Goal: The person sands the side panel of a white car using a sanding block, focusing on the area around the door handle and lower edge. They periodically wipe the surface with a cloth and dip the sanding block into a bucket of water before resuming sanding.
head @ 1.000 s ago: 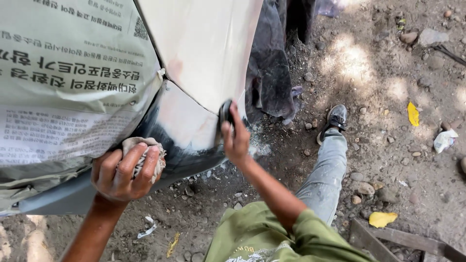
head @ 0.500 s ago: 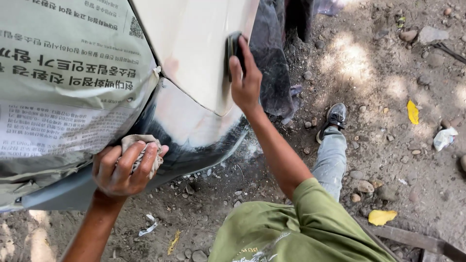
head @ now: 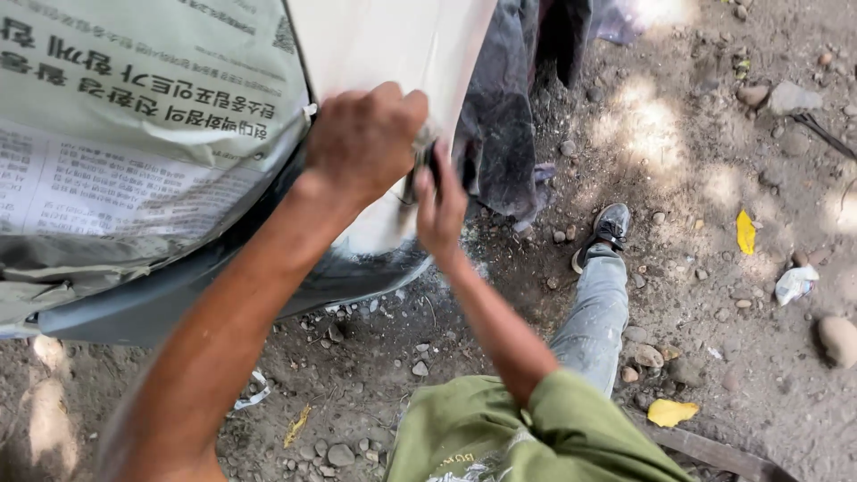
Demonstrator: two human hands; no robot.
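Observation:
A cream-white car body panel point(head: 384, 45) stands in front of me, its lower edge sanded to dark grey. My left hand point(head: 361, 138) is a closed fist pressed against the panel; the crumpled pale cloth in it is almost wholly hidden. Just to its right, my right hand point(head: 439, 205) presses a small dark sanding pad point(head: 428, 165) flat on the panel. The two hands nearly touch. Printed newspaper point(head: 134, 134) covers the bodywork left of the panel.
A dark cloth point(head: 504, 116) hangs to the right of the panel. My leg in grey jeans point(head: 594, 312) and black shoe point(head: 611, 223) rest on stony dirt. Yellow leaves point(head: 745, 232), a white scrap point(head: 790, 284) and a wooden plank point(head: 714, 451) lie around.
My left hand rose from below the panel's edge onto the panel beside my right hand. My right hand slid up the panel, then back down to the middle.

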